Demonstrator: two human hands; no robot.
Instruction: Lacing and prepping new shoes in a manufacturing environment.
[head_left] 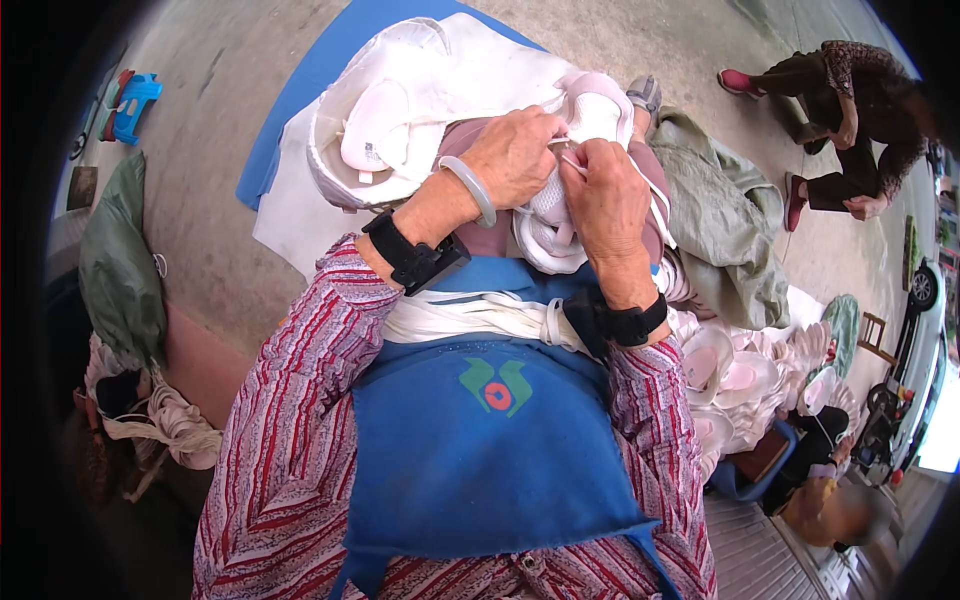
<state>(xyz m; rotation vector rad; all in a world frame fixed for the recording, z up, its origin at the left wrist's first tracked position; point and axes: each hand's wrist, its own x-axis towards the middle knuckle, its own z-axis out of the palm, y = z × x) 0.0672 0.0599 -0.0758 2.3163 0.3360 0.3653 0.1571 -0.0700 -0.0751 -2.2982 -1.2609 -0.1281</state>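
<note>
A pink and white shoe upper [545, 212] lies over my lap, its mesh front between my hands. Pinched in the fingers of my left hand [508, 158] is a thin white shoelace [560, 141]. My right hand [607, 205] also grips lace, with thumb and forefinger close to the left fingertips. A loose lace end [665, 212] hangs down beside the right hand. Another pale pink and white piece [597, 105] rests just beyond the hands. Across my waist, over the blue apron [480, 430], runs a bundle of white laces [470, 318].
Left of my hands, a white sack [325, 165] holds a pale shoe piece [378, 125]. Many pink and white shoe uppers [745, 375] are heaped at right, near a grey-green sack [720, 225]. One person [850, 110] sits at far right, another [830, 505] at lower right.
</note>
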